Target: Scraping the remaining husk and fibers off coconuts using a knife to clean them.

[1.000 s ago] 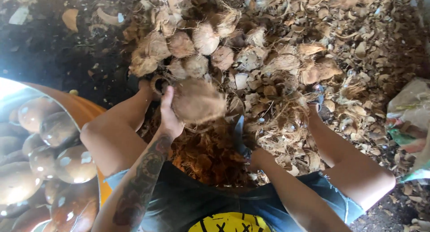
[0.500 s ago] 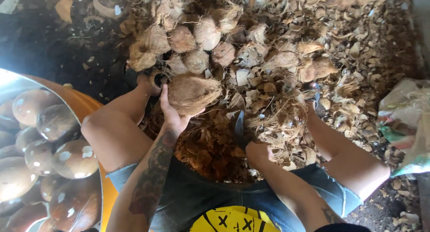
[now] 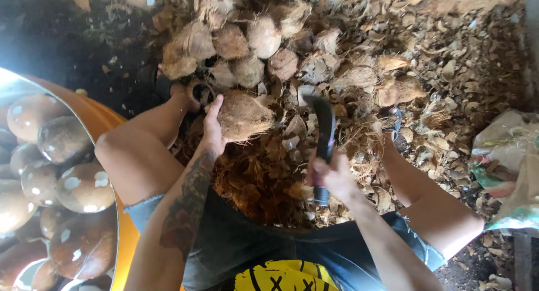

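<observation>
While peeled coconuts (image 3: 48, 173) are filling the orange tub (image 3: 106, 120), the left hand (image 3: 212, 128) is gripping a husked coconut (image 3: 244, 116). The right hand (image 3: 331, 176) is clenching a curved knife (image 3: 324, 131) over heaped husks (image 3: 359, 61).

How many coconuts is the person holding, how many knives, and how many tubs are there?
Husked coconut in the left hand: 1
Curved knife in the right hand: 1
Orange tub of peeled coconuts: 1
Total: 3

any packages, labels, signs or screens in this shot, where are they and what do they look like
Sack: at the right edge, on the husk-strewn ground beside the person's knee; crumpled, pale plastic with green, red and yellow print.
No signs or screens show.
</observation>
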